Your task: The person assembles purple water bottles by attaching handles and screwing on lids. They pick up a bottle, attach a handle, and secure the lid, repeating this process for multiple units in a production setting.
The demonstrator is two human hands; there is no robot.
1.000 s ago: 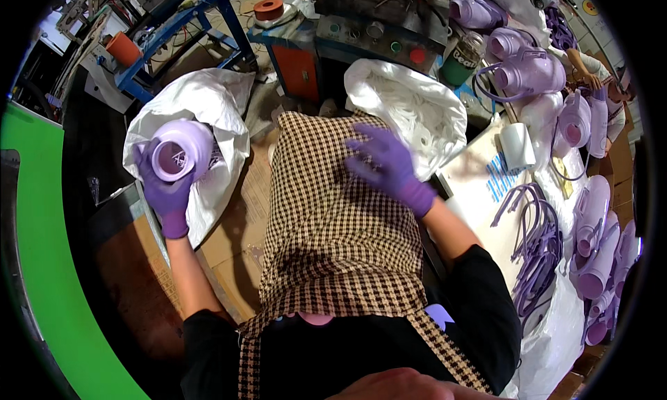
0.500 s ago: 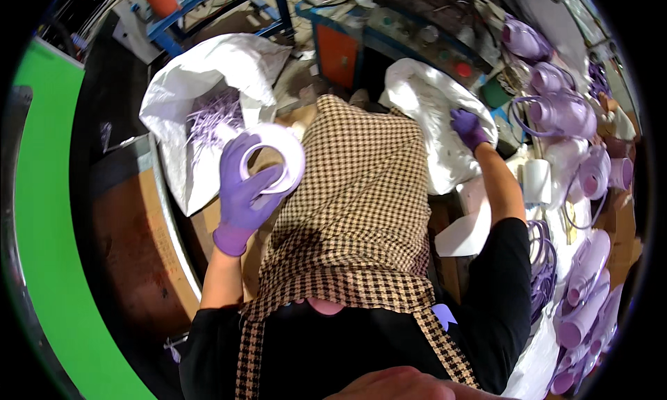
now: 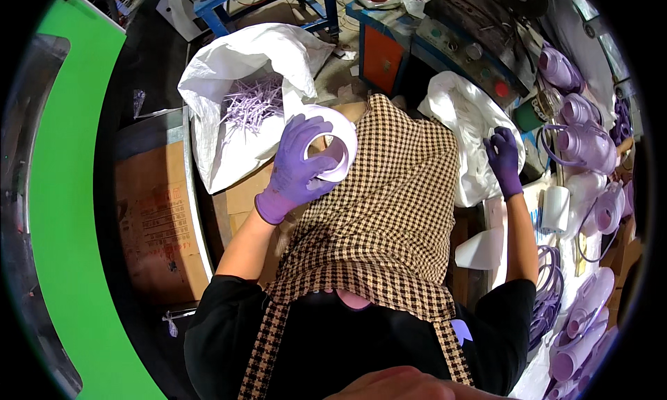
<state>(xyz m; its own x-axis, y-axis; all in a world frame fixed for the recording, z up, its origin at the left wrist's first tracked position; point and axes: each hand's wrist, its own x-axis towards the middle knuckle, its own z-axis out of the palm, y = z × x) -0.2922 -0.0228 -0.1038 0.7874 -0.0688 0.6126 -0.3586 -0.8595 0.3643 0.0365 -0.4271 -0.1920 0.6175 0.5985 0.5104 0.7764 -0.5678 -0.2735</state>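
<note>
My left hand (image 3: 299,165), in a purple glove, grips a pale lilac hollow round plastic piece (image 3: 349,137) by its side, thumb at the rim. Its wide round opening faces up towards me, above my checked apron (image 3: 389,212). To its left, a white woven sack (image 3: 208,122) gapes around a heap of thin lilac plastic strips (image 3: 253,102). My right hand (image 3: 504,160), also gloved in purple, is at the right side of a second white sack (image 3: 445,98). Its fingers are curled together; what they hold, if anything, is too small to make out.
Lilac plastic vessels (image 3: 583,146) and coiled purple tubing (image 3: 545,296) crowd the right side, near a white roll (image 3: 556,209). Ahead stands a machine panel with a red button (image 3: 501,88). A cardboard box (image 3: 156,219) is at left, beside a green strip (image 3: 66,191).
The whole view has shifted. My right hand has drawn back slightly towards the sack's near rim, fingers curled up. The lilac piece has tilted in my left hand, showing more of its inner wall.
</note>
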